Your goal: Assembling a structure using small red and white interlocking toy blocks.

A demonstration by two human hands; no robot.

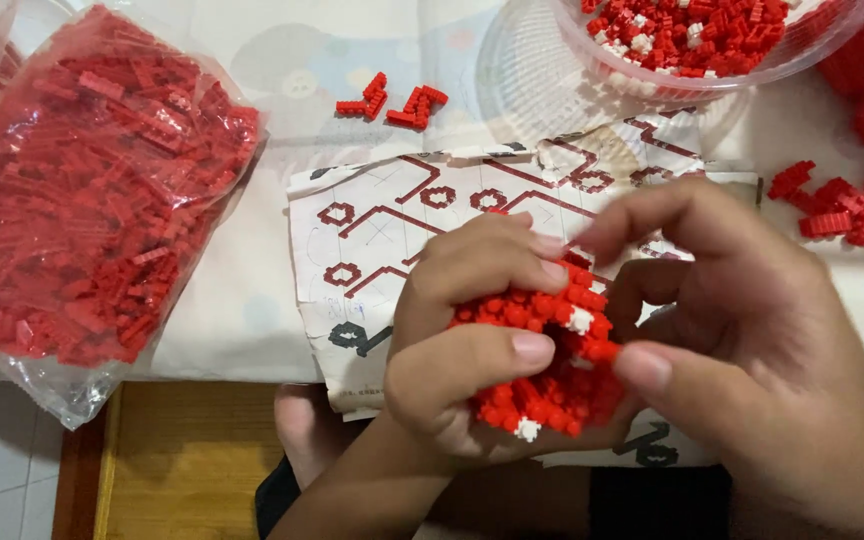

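A lumpy model of tiny red building bricks with a few white ones [552, 350] sits between both my hands, low in the middle of the view. My left hand [457, 340] wraps it from the left, thumb across its front. From the right, my right hand [752, 320] closes on it with fingers curled over the top and thumb pressing its right edge. Under the hands lies a creased instruction sheet [382, 230] with red and black diagrams.
A clear plastic bag full of red bricks [82, 200] lies at the left. A clear bowl of red and white bricks [702, 40] stands at the top right. Loose red pieces [392, 100] and a red pile [852, 210] lie on the white table.
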